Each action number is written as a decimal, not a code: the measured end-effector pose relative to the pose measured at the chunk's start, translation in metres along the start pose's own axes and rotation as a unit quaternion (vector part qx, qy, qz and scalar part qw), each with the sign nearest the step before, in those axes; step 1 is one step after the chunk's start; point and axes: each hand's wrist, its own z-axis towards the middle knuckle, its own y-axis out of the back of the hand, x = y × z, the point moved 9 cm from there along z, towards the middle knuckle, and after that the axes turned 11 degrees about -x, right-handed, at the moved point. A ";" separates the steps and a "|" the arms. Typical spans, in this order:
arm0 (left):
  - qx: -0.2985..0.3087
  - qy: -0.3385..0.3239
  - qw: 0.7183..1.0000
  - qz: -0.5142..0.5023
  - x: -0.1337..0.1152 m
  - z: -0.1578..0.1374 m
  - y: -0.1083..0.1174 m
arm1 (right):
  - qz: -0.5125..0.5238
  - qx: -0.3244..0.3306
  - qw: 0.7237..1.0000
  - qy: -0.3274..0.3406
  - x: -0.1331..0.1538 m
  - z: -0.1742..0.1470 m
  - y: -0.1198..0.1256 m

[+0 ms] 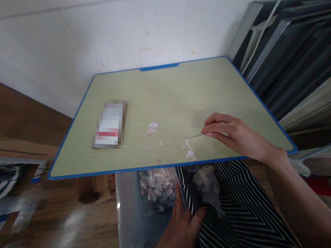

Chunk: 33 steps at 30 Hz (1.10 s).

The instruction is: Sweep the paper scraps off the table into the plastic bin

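My right hand (223, 132) is over the right part of a small table (178, 91) with a pale top and blue rim. Its fingers pinch a thin, straight metal tool (196, 135); whether it is a needle or tweezers is too fine to make out. The tool's tip points at small pale paper scraps (190, 153) close to the front rim. Below the table, my left hand (179, 224) lies beside a clear container of white and pink scraps (156, 186). Its index finger stretches along the container's right side, and the thumb is spread away.
More white and pink scraps (151, 130) lie mid-table. A blurred-out, phone-shaped object (109, 124) rests on the left. A clear bag of pale bits (208, 183) sits on the striped cloth (241, 205) over my lap. Dark panels (297, 53) lean at right; a white wall (131, 29) stands behind.
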 end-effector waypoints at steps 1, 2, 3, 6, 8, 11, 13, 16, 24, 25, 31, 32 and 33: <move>-0.001 0.002 1.000 0.002 0.001 0.000 -0.001 | 0.005 0.013 1.000 0.000 -0.001 0.000 -0.002; -0.003 0.000 1.000 0.001 0.001 -0.001 -0.001 | 0.011 0.027 1.000 0.000 -0.002 -0.001 -0.003; -0.007 -0.003 1.000 -0.002 0.000 -0.001 -0.001 | 0.019 0.040 0.999 0.000 -0.002 -0.002 -0.004; -0.008 -0.012 1.000 -0.007 -0.001 -0.002 -0.002 | 0.038 0.046 0.998 -0.004 -0.002 -0.005 -0.002; -0.006 -0.010 1.000 -0.007 0.000 -0.003 -0.002 | 0.039 0.036 0.999 -0.012 -0.003 -0.006 0.000; -0.015 -0.010 1.000 -0.018 -0.001 -0.002 0.000 | 0.056 0.055 0.997 -0.010 -0.001 -0.009 -0.003; -0.021 -0.011 1.000 -0.019 -0.002 -0.001 0.003 | 0.067 0.073 0.995 -0.002 0.003 -0.011 -0.006; -0.005 -0.006 1.000 -0.019 -0.002 0.000 0.006 | 0.064 0.050 0.997 0.000 0.006 -0.009 -0.002; 0.074 -0.028 0.996 -0.041 -0.009 0.004 0.007 | 0.000 0.020 1.000 0.009 0.001 -0.003 -0.011; 0.077 -0.027 0.996 -0.040 -0.010 0.005 0.007 | -0.017 0.010 1.000 0.006 0.001 -0.003 -0.010; 0.066 -0.033 0.996 -0.042 -0.012 0.006 0.009 | -0.013 -0.013 1.000 0.000 0.004 -0.007 0.000; 0.067 -0.035 0.996 -0.044 -0.012 0.005 0.009 | -0.010 -0.015 1.000 0.001 0.004 -0.008 0.001; 0.068 -0.037 0.996 -0.047 -0.013 0.005 0.009 | -0.007 -0.018 1.000 0.002 0.004 -0.009 0.001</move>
